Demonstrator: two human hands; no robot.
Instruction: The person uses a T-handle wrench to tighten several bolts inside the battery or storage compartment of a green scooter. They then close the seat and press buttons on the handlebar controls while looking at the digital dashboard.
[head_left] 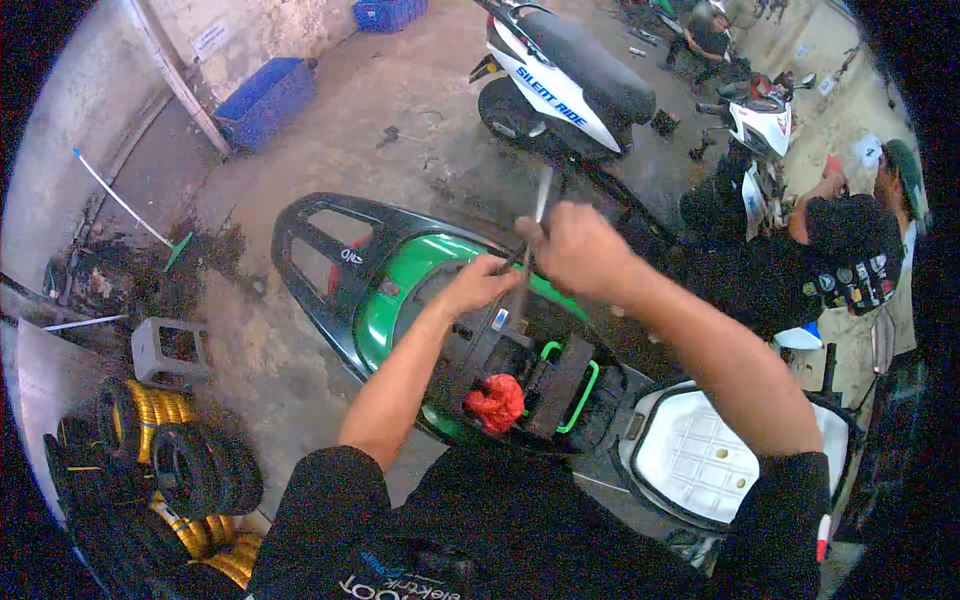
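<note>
A green and black scooter (pixel 378 318) stands in front of me with its underseat space uncovered. Above its rear part, my right hand (pixel 583 250) is a fist around a long metal tool (pixel 544 194), smeared by motion, so its kind is unclear. My left hand (pixel 477 287) is beside it, fingers closed on a thin dark piece (pixel 513 266) I cannot make out. Nearer to me in the open space lie a crumpled red cloth or bag (pixel 495 403) and a dark block with a bright green handle (pixel 590 397). To the right, the seat (pixel 690 455) shows its white underside.
A white scooter (pixel 560 90) stands beyond, another white scooter (pixel 760 130) at far right. One person (pixel 850 230) crouches at the right, another (pixel 705 40) sits farther back. Left are tyres (pixel 190 470), a grey stool (pixel 168 348), a green-headed broom (pixel 178 250) and a blue crate (pixel 265 103).
</note>
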